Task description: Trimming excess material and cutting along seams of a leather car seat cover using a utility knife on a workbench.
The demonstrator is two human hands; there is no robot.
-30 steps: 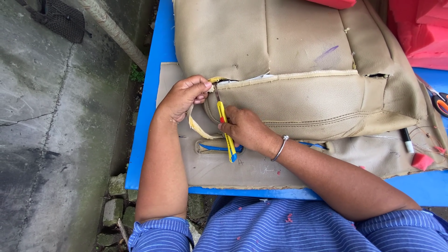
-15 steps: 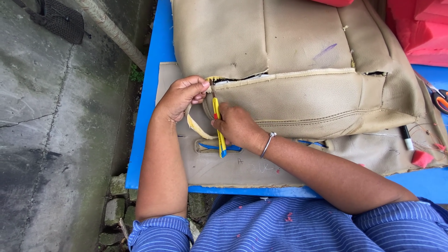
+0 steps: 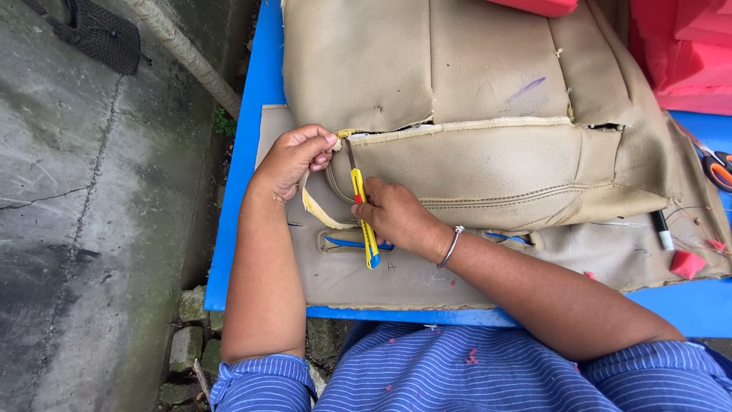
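The right hand point(image 3: 393, 214) is closed around a yellow utility knife point(image 3: 363, 210), gripping it at mid-length. The knife's long axis runs nearly straight away from the person: the blue butt end projects toward the body below the hand, and the blade end points away above it, reaching the split seam of the tan seat cover point(image 3: 488, 164). The left hand point(image 3: 293, 156) lies just to the left of the blade tip, slightly farther from the body than the right hand. Its fingers are pinched shut on the loose edge of the cover, with a curled trim strip point(image 3: 320, 214) hanging down between the two hands. The seam itself runs crosswise, extending to the right of the blade, so knife axis and seam line meet at roughly a right angle. The cover rests on a blue table point(image 3: 244, 175). Scissors point(image 3: 717, 164) lie well off to the right of both hands.
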